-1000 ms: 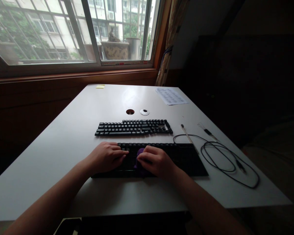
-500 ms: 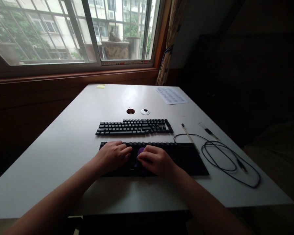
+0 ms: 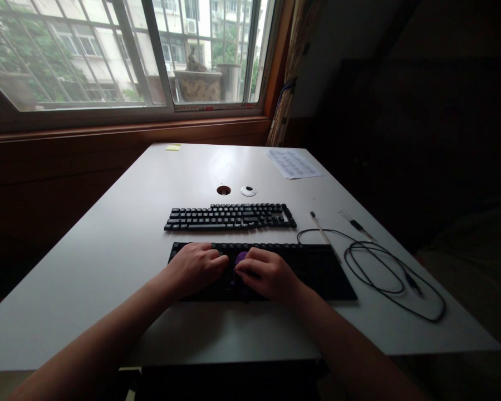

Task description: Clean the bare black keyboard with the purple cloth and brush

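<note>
A black keyboard (image 3: 325, 273) lies across the desk near its front edge. Only its back row of keys shows clearly; the rest is a dark, flat surface. My right hand (image 3: 269, 273) is closed on a purple cloth (image 3: 241, 257) over the keyboard's middle. Over its left part rests my left hand (image 3: 198, 264), fingers curled and closed; whatever is under or in them is hidden. Just behind the keyboard, loose black keycaps (image 3: 229, 217) are laid out in rows in the shape of a keyboard.
To the right lie a coiled black cable (image 3: 376, 289), a thin brush (image 3: 319, 225) and a small wire tool with a black handle (image 3: 357, 225). Farther back are printed papers (image 3: 294, 163), a yellow note (image 3: 173, 147), a cable hole (image 3: 224, 190) and its white cover (image 3: 247, 191).
My left hand has shifted slightly to the right, its fingertips nearer the purple cloth. The right hand keeps hold of the cloth in nearly the same spot.
</note>
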Available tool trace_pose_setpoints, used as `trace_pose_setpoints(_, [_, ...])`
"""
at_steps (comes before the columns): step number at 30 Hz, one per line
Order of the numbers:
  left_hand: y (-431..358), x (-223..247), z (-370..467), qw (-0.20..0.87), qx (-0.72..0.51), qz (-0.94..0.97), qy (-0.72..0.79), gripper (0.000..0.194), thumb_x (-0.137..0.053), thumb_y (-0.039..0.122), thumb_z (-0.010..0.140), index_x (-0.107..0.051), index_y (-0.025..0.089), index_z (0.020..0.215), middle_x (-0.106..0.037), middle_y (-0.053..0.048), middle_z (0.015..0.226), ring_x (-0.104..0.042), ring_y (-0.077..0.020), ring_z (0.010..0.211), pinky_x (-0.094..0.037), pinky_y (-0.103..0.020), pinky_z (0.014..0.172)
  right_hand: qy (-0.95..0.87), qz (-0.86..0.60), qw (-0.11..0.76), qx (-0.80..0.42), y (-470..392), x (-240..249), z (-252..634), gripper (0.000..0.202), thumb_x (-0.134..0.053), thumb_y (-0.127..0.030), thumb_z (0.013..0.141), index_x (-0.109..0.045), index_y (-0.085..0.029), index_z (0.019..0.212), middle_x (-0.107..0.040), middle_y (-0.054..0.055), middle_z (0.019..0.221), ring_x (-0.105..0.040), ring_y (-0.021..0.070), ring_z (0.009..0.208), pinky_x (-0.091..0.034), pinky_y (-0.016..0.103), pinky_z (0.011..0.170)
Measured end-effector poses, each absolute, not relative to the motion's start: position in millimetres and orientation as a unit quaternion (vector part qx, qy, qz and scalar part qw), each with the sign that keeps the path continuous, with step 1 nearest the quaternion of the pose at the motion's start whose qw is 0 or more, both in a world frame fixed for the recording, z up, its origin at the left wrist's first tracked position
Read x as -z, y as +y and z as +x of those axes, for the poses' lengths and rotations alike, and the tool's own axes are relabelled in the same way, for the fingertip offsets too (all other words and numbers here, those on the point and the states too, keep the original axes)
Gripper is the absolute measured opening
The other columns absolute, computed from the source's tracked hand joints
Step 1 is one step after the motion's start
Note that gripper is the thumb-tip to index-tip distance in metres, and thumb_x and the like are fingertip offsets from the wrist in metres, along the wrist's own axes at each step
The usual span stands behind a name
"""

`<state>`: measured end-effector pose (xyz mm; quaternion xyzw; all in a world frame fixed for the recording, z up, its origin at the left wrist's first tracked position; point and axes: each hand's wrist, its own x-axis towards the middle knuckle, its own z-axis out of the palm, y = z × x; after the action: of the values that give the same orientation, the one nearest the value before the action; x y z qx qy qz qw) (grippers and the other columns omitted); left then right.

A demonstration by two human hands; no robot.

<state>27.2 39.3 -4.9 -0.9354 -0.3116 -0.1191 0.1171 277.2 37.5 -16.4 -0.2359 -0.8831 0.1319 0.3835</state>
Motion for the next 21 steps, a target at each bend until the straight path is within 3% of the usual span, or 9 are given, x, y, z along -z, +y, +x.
trace_pose_setpoints(15, [38,-7,11,0.086,0.215,-0.914,-0.332,0.021,-0.056,0.026,0.101,-0.075,0.021,0.093,-0.071,-0.001,0.069,-0.062,-0.0175,0.063,-0.039,-0.032,0.055,-0.883,-0.232,0.386,-0.134,38,15,278,0.008,-0.065,-0.018,0.095,-0.072,-0.020,0.098,-0.065,0.004,0.085,-0.063,0.0128,0.073,-0.055,0.024,0.069])
trace_pose_setpoints(21, [38,-9,9,0.069,0.205,-0.922,-0.320,0.022,-0.058,0.027,0.100,-0.077,0.023,0.090,-0.068,0.001,0.065,-0.060,-0.0165,0.059,-0.039,-0.033,0.054,-0.883,-0.232,0.387,-0.130,38,15,278,0.008,-0.065,-0.018,0.094,-0.072,-0.019,0.097,-0.065,0.003,0.084,-0.063,0.0127,0.073,-0.055,0.024,0.069])
